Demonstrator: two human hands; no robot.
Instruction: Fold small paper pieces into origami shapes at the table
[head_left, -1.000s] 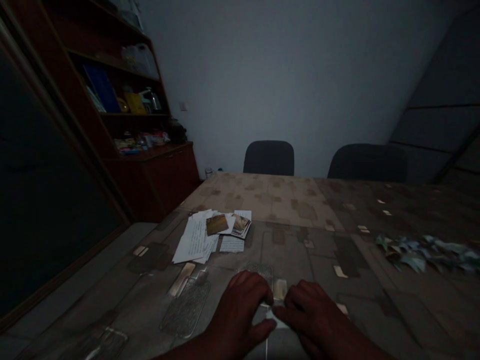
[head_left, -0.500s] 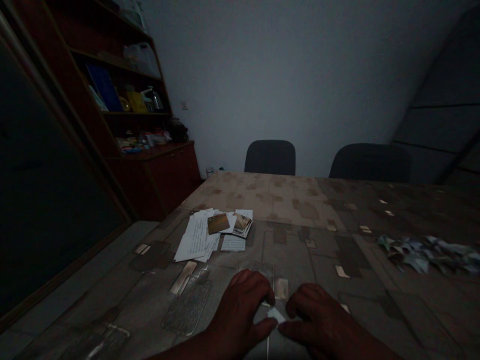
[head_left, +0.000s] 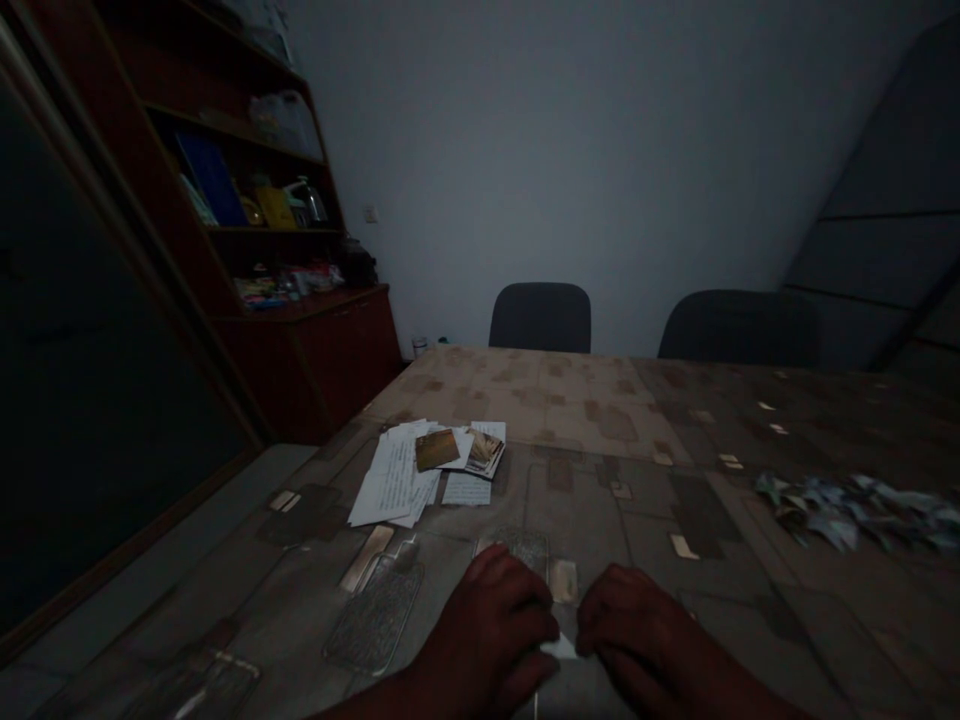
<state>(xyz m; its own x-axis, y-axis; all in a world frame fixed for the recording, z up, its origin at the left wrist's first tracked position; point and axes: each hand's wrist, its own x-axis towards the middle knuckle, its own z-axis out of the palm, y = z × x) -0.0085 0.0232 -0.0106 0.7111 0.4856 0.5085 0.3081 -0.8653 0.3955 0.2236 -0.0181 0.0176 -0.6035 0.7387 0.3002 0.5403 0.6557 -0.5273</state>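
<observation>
Close to the table's near edge, a small white piece of paper (head_left: 561,646) shows between my two hands. My left hand (head_left: 501,625) has its fingers curled, thumb and fingertips closed on the paper's left side. On the right side, my right hand (head_left: 637,625) pinches the same paper with bent fingers. Most of the paper is covered by my fingers, and the dim light hides its exact shape.
Ahead to the left lie written sheets (head_left: 386,475) with small photo cards (head_left: 437,449) on top. A heap of crumpled folded paper pieces (head_left: 862,510) sits at right. Two grey chairs (head_left: 540,315) stand beyond the patterned table (head_left: 525,385); a red cabinet (head_left: 337,350) is at left.
My left thumb and fingers have come closer together on the paper. My right fingers have shifted slightly, and the paper between the hands has changed its angle.
</observation>
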